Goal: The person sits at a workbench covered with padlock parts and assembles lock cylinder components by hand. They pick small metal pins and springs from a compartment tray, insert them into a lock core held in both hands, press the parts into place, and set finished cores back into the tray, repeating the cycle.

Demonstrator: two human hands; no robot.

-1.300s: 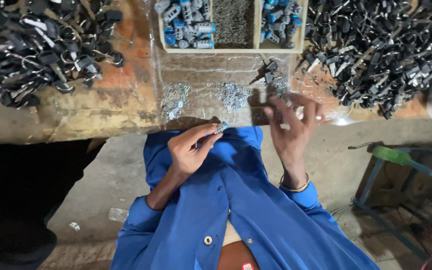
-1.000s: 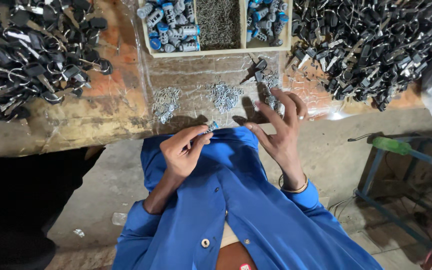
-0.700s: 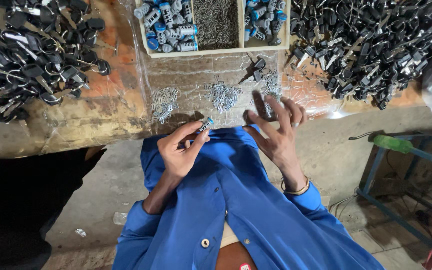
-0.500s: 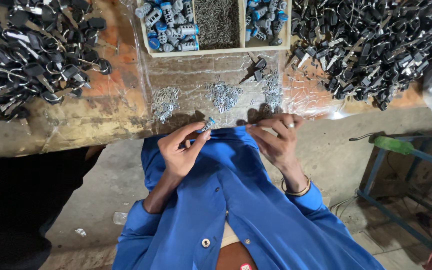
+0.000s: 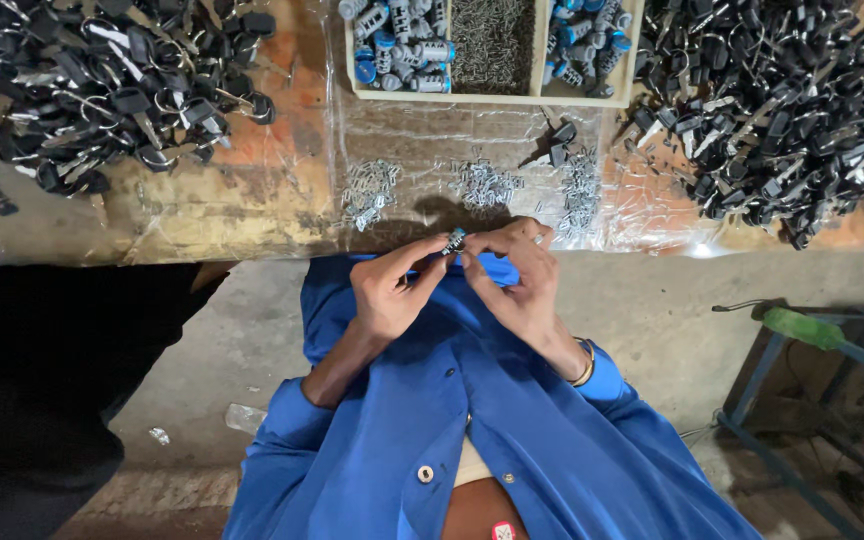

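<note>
- The small lock cylinder [image 5: 454,240], metal with a blue end, sits pinched between the fingertips of both my hands, just off the near edge of the workbench [image 5: 202,215] and above my blue shirt [image 5: 472,400].
- My left hand [image 5: 390,290] grips it from below and the left, thumb and forefinger closed on its body.
- My right hand [image 5: 517,275] meets it from the other side, fingers curled onto the same piece, so the two hands are drawn together and touching at the tips.
- I judge it light and stiff, a hard little part that could slip from the fingers; holding it by the sides of the barrel seems the safest grip.
- Just beyond my hands, three little heaps of small silvery bits [image 5: 484,185] lie on the clear plastic sheet that covers the bench.
- Farther back stands a wooden tray [image 5: 497,97] with compartments: more blue-ended cylinders [image 5: 397,45] at either end and fine metal pins [image 5: 492,40] in the middle.
- Big piles of black-headed keys lie to the left [image 5: 102,80] and right [image 5: 782,100].
- A green-handled tool [image 5: 802,325] rests on a blue metal frame to my right.
</note>
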